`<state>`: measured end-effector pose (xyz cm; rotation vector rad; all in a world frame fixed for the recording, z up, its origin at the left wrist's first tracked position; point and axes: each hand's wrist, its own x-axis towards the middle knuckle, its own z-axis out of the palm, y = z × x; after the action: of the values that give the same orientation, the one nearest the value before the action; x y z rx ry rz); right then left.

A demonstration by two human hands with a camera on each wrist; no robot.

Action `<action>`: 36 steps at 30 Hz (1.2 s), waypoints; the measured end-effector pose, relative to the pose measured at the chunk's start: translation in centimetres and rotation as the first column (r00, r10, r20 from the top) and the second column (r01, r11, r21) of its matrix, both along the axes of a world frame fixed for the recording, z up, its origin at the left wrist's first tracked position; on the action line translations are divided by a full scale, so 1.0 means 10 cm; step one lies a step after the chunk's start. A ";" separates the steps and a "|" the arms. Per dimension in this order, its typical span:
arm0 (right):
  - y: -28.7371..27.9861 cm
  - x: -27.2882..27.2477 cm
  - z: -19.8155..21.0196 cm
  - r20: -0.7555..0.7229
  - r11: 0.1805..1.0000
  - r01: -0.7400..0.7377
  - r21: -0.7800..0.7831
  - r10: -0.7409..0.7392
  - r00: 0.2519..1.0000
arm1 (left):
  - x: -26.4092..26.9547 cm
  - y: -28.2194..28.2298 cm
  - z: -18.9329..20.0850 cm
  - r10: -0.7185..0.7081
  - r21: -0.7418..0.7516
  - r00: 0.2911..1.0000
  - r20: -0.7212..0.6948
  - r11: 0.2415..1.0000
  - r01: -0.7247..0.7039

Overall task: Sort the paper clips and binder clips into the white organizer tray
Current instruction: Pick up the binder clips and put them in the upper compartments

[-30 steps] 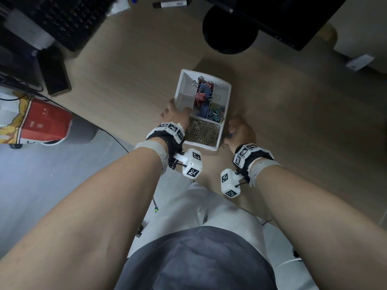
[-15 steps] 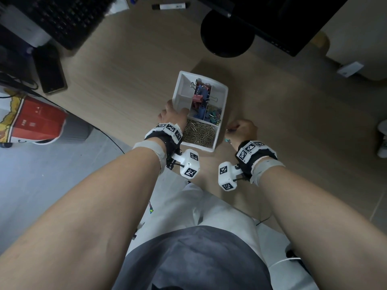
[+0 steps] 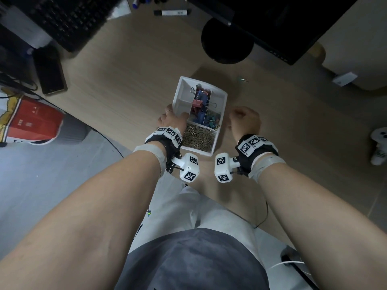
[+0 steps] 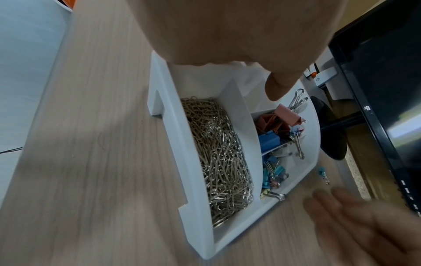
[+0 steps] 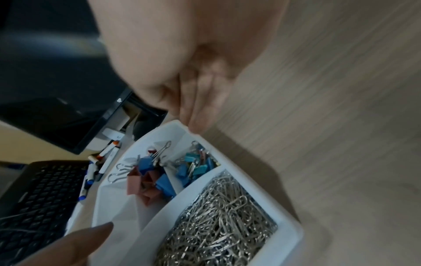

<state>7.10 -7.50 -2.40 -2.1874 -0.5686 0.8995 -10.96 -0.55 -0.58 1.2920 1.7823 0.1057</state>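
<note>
The white organizer tray [image 3: 222,105] stands on the wooden desk. Its near compartment holds a heap of metal paper clips [image 3: 199,139], the middle one large red and blue binder clips [image 3: 200,101], the right one small teal and blue binder clips [image 3: 213,120]. My left hand [image 3: 174,117] grips the tray's left wall, thumb [image 4: 278,86] inside the bare left compartment. My right hand [image 3: 236,115] hovers just right of the tray with straight fingers [image 5: 196,111] and holds nothing I can see. One small teal binder clip [image 3: 242,79] lies on the desk beyond the tray's far right corner.
A black keyboard [image 3: 69,19] and a dark phone [image 3: 50,74] lie at the back left, markers [image 3: 170,12] at the back. The monitor's round black base [image 3: 227,41] stands behind the tray. A red cup [image 3: 31,122] sits off the desk's left edge.
My right hand has moved from the tray's near right corner out to the right and its fingers have straightened. The left hand keeps its hold on the tray.
</note>
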 end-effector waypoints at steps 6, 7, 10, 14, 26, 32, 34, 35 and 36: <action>-0.07 0.18 -0.01 0.118 0.982 -0.055 -0.179 0.077 0.990 | -0.01 0.08 -0.11 0.021 0.028 0.995 -0.095 0.999 -0.018; -0.06 0.22 -0.02 0.119 0.982 -0.051 -0.184 0.074 0.990 | -0.03 0.12 -0.14 0.015 0.025 0.994 -0.107 1.000 -0.012; -0.01 0.32 -0.01 0.098 0.986 -0.012 -0.168 0.029 0.995 | -0.09 0.24 -0.21 -0.057 -0.008 0.990 -0.129 0.998 0.057; 0.13 0.41 0.06 0.162 0.995 -0.015 -0.097 0.031 0.986 | -0.06 0.33 -0.20 -0.111 0.023 0.978 -0.175 0.993 0.117; 1.08 0.66 -0.30 0.154 0.638 -0.545 -0.544 0.714 0.683 | 0.05 0.71 -0.26 -0.102 0.054 0.972 -0.210 0.992 0.116; 1.06 0.63 -0.32 0.431 0.736 -0.401 -0.546 0.657 0.619 | 0.08 0.75 -0.24 -0.124 0.019 0.959 -0.256 0.991 0.133; 1.00 0.64 -0.36 0.423 0.780 -0.393 -0.488 0.605 0.675 | 0.09 0.76 -0.21 -0.139 -0.006 0.958 -0.250 0.990 0.142; 0.95 0.63 -0.37 0.402 0.812 -0.388 -0.436 0.562 0.723 | 0.09 0.78 -0.19 -0.146 -0.010 0.958 -0.248 0.989 0.148; 0.90 0.62 -0.37 0.365 0.841 -0.367 -0.397 0.512 0.778 | 0.09 0.79 -0.17 -0.150 -0.010 0.956 -0.251 0.988 0.152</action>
<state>13.26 1.49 -6.06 -2.6261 -1.3059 0.7268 -10.03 7.32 -2.28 1.4974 1.8863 -0.1418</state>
